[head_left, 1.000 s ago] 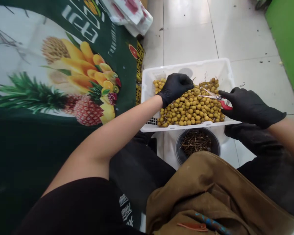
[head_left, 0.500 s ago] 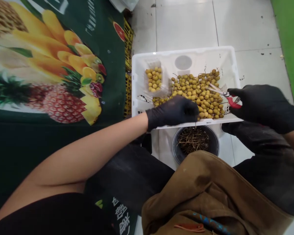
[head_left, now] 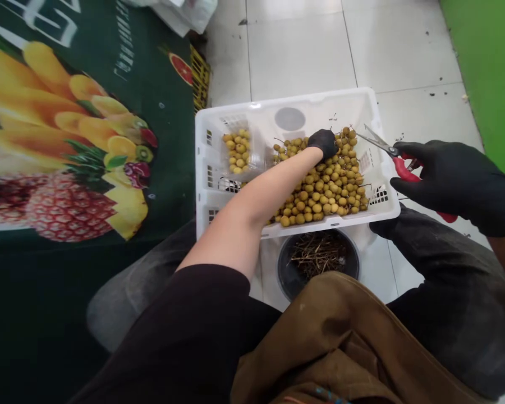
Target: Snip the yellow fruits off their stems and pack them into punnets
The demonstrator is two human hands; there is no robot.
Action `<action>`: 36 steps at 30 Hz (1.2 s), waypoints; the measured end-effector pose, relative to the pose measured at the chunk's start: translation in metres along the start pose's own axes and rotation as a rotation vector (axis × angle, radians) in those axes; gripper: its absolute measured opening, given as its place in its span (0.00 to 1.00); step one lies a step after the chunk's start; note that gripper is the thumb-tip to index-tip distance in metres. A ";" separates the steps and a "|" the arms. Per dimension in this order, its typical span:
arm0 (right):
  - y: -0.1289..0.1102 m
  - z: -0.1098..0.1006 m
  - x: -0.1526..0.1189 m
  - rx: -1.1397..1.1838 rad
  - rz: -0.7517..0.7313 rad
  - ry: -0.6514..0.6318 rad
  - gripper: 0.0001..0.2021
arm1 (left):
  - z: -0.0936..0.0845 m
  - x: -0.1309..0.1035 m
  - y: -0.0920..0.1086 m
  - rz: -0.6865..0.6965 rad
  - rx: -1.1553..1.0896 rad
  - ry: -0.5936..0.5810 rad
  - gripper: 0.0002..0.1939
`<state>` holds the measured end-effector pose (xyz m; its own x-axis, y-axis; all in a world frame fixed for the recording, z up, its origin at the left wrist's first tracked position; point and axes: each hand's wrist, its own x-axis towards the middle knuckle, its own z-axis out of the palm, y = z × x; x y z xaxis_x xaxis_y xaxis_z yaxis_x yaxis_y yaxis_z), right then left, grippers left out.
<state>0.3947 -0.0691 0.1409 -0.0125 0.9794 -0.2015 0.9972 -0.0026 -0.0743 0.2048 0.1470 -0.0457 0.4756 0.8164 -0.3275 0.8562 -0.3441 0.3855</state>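
Note:
My left hand (head_left: 323, 143), in a black glove, reaches down onto the heap of longans (head_left: 320, 193) in a white plastic crate (head_left: 292, 229). Its fingers point away from me among the fruit and are mostly hidden. In its matching glove, my right hand (head_left: 458, 179) is closed around the red handles of fruit scissors (head_left: 405, 164). Their slim metal blades are spread apart over the crate's right rim. A clear plastic box (head_left: 256, 150) with longans in it stands in the crate's left part.
A dark round bucket (head_left: 283, 269) of cut stems stands between my legs, below the crate's near edge. A fruit-printed cover (head_left: 164, 191) hangs at left, with a yellow crate (head_left: 200, 78) beside it. White floor tiles (head_left: 294, 50) lie beyond.
My left hand has moved from the crate's near rim, above the bucket, to the far part of the longan heap. The scissors stay in my right hand, their blades now wider apart. The view has shifted.

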 end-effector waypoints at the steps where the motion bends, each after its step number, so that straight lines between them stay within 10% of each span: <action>1: 0.000 0.001 0.002 0.007 0.002 -0.014 0.35 | 0.006 0.005 -0.001 -0.049 0.021 0.010 0.26; 14: 0.011 0.012 0.026 0.030 0.042 -0.175 0.35 | 0.017 0.003 -0.047 0.034 -0.328 0.262 0.08; 26: -0.023 0.012 0.028 -0.022 -0.140 -0.218 0.35 | -0.061 -0.116 -0.033 0.222 -0.966 0.238 0.16; 36: -0.064 0.002 0.017 -0.164 -0.325 -0.119 0.32 | -0.068 -0.165 -0.043 0.241 -0.996 0.307 0.23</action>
<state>0.3306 -0.0523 0.1406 -0.3291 0.8933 -0.3061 0.9381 0.3463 0.0021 0.0755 0.0584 0.0506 0.4197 0.9072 0.0290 0.1295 -0.0915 0.9874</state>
